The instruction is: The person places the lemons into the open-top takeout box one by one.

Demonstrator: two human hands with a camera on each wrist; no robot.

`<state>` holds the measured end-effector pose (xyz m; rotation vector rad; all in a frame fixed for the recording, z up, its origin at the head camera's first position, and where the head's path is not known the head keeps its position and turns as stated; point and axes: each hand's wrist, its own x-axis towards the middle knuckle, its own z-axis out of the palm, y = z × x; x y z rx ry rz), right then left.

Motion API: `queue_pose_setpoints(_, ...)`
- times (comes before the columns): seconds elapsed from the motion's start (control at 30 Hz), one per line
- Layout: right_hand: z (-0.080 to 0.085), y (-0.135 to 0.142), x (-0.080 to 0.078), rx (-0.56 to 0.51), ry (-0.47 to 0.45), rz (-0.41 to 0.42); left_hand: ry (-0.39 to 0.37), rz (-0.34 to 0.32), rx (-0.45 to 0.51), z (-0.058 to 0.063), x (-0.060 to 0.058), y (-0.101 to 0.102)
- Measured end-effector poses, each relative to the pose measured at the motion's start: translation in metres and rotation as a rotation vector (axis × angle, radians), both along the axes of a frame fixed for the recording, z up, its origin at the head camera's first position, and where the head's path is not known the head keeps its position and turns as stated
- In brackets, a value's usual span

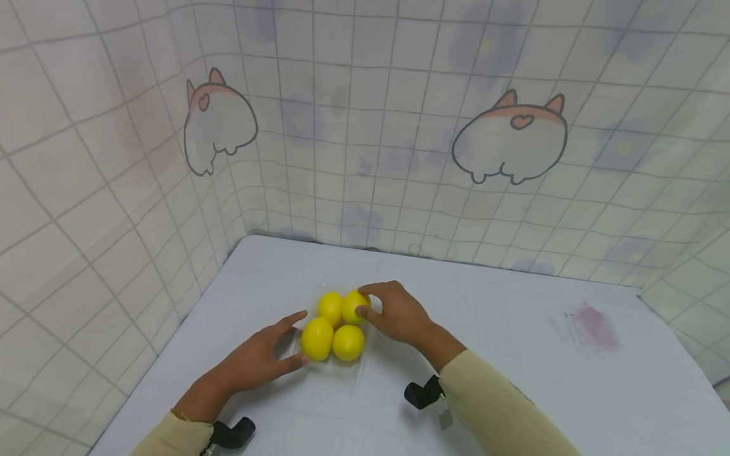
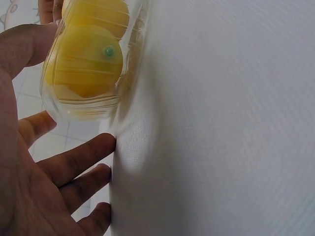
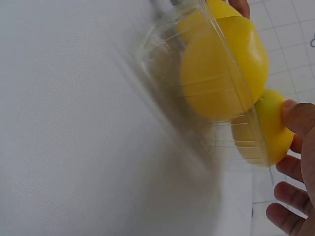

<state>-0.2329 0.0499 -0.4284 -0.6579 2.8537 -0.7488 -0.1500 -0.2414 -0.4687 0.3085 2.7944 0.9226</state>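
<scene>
Several yellow lemons (image 1: 317,339) lie in a clear plastic tray (image 1: 338,369) on the table, left of the middle in the head view. With thumb and index finger, my right hand (image 1: 403,315) pinches the far right lemon (image 3: 278,129), which sits at the tray's rim. Along the tray's left side, my left hand (image 1: 256,358) has its thumb and index finger spread, their tips at the edge. The left wrist view shows the thumb (image 2: 34,43) against the tray wall and the other fingers loosely extended beside the tray.
A white cloth covers the table (image 1: 490,373). Patterned curtain walls (image 1: 399,126) stand behind and at the left. A pinkish stain (image 1: 594,327) marks the cloth at the right. Black wrist mounts (image 1: 423,392) stick out below both sleeves.
</scene>
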Motion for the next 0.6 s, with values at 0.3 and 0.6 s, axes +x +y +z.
queue_pose_setpoints(0.3,-0.0035,0.0011,0.0042,0.105,0.069,0.095,-0.001,0.012,-0.001,0.0015,0.001,0.0007)
queue_pose_setpoints(0.6,-0.0059,0.0027,0.0036,0.106,0.1,0.108,-0.01,0.011,-0.007,0.0038,0.0006,0.0019)
